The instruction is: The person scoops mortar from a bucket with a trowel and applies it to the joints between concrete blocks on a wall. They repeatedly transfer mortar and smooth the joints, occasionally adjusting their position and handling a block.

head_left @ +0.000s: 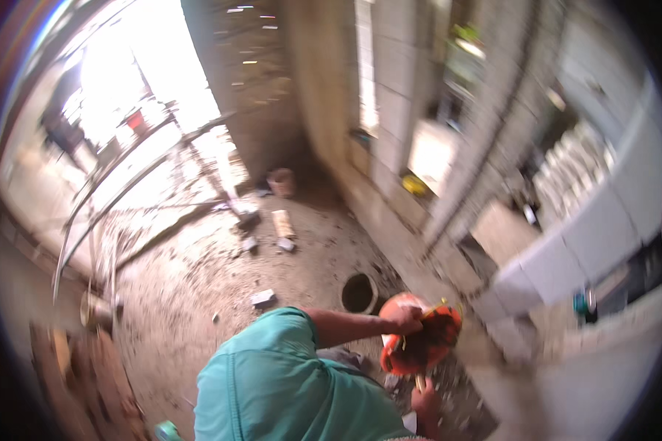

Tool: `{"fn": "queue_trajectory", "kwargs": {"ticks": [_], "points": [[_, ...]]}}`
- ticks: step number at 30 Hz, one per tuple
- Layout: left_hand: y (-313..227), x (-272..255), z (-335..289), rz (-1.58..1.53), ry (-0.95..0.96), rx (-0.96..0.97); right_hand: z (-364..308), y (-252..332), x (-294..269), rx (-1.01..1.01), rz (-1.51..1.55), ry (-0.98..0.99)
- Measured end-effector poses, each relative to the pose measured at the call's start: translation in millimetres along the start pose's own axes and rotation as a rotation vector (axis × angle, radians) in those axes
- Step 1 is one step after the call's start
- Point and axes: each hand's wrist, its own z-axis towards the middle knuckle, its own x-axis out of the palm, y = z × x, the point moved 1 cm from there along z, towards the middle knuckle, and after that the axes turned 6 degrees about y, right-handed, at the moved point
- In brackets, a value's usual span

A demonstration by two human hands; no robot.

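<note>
An orange bucket tilts to my right, its open mouth facing up toward me and dark grey stuff showing inside. My left hand is closed on its upper rim, with the teal-sleeved arm stretched across. Below the bucket, my right hand is closed round a short pale handle that points up at the bucket. What tool the handle belongs to cannot be made out. Motion smears both hands somewhat.
A round container stands just beyond the bucket. Broken blocks lie on the dirt floor, with another bucket farther off. A block wall runs along the right. Planks and bent rods are at the left.
</note>
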Motion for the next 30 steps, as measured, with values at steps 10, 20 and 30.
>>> {"fn": "queue_trajectory", "kwargs": {"ticks": [10, 20, 30], "points": [[11, -22, -157, -0.449, -0.637, -0.167, 48, 36, -44, -0.387, -0.259, 0.23], [87, -15, -290, -0.861, -1.077, -0.289, 29, 123, -24, -0.769, -0.265, 0.379], [168, 12, -386, -0.783, -1.439, -0.553, 32, 284, 12, -1.046, -0.544, 0.541]]}}
